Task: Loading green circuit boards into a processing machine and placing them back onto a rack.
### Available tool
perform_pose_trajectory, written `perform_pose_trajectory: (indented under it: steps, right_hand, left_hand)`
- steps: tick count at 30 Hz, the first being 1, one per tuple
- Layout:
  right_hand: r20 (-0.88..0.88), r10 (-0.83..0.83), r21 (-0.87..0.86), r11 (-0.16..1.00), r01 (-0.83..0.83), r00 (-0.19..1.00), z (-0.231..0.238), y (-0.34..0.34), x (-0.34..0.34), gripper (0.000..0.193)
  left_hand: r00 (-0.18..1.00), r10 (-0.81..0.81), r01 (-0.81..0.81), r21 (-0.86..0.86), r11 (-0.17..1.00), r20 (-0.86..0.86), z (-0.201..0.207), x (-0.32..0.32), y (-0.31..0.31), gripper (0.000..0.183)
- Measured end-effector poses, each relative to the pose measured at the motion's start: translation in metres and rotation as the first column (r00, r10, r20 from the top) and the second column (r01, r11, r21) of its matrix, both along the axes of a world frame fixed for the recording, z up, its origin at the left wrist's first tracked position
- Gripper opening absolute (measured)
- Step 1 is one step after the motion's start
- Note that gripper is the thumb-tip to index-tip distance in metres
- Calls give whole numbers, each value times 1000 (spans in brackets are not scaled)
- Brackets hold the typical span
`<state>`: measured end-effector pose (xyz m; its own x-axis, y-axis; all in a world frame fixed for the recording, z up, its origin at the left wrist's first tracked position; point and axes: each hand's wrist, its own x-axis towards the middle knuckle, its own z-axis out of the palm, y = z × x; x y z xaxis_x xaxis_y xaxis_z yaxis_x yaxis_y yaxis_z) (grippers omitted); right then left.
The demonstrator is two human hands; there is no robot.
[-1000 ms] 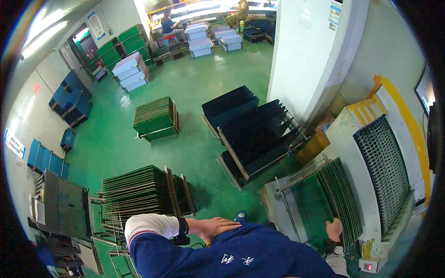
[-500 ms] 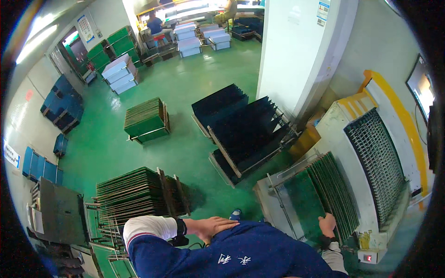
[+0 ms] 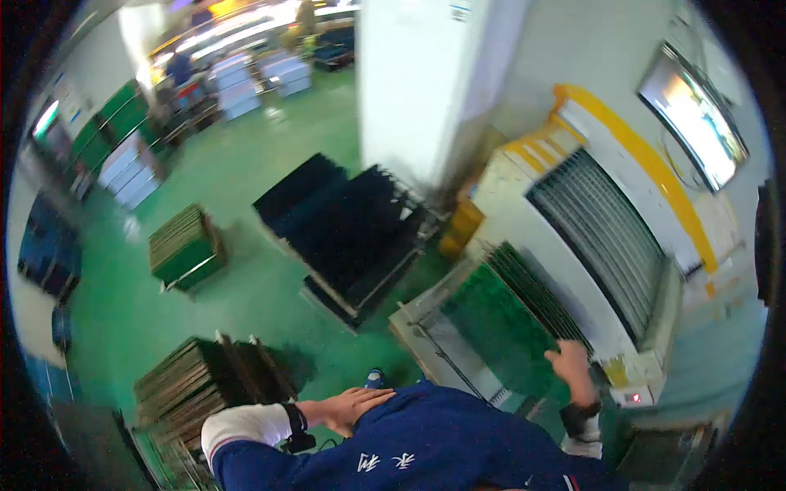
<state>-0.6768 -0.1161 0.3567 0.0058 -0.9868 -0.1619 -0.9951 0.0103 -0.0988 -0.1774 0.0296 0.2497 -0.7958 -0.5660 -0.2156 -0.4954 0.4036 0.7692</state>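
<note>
My left hand (image 3: 356, 407) lies flat against the front of my dark blue top, fingers stretched out and holding nothing. On the right, my right hand (image 3: 571, 366) has its fingers curled at the near top corner of the front green panel (image 3: 499, 327) and appears to grip its edge. That panel leans at the front of a row of upright thin panels (image 3: 536, 290), which stand on a pale base with a metal rail (image 3: 446, 358). Motion blur softens the fingertips, and the panel's lower part is partly hidden.
Beyond the panels stands a pale machine with a ribbed rack (image 3: 598, 237) and yellow trim, below a wall screen (image 3: 694, 114). Dark panel racks (image 3: 336, 229) stand ahead, beside a white pillar (image 3: 426, 90). Green panel stacks (image 3: 184, 245) and a brown-edged rack (image 3: 196, 380) are at left.
My view has swung to the right, so the room has shifted left and the wall screen shows more fully. My right hand stays at the panel edge; my left hand stays on my top.
</note>
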Motion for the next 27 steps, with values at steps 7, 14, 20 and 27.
perform_pose_trajectory:
  steps: [7, 14, 20, 27]
  right_hand:
    - [458, -298, 56, 950, 308, 837, 132, 6, -61, 39]
    - [984, -33, 139, 751, 646, -174, 112, 4, -145, 36]
    - [847, 128, 220, 798, 560, -516, 23, -50, -203, 35]
    - [729, 71, 325, 840, 435, -681, -44, -126, -211, 7]
  left_hand:
    - [996, -72, 73, 9, 997, -55, -20, -24, -29, 111]
    - [994, -91, 92, 11, 996, -66, -28, -41, -44, 96]
    - [998, -10, 12, -37, 999, 57, -24, -56, -43, 82]
    - [983, 99, -93, -45, 995, 157, -31, -66, -22, 74]
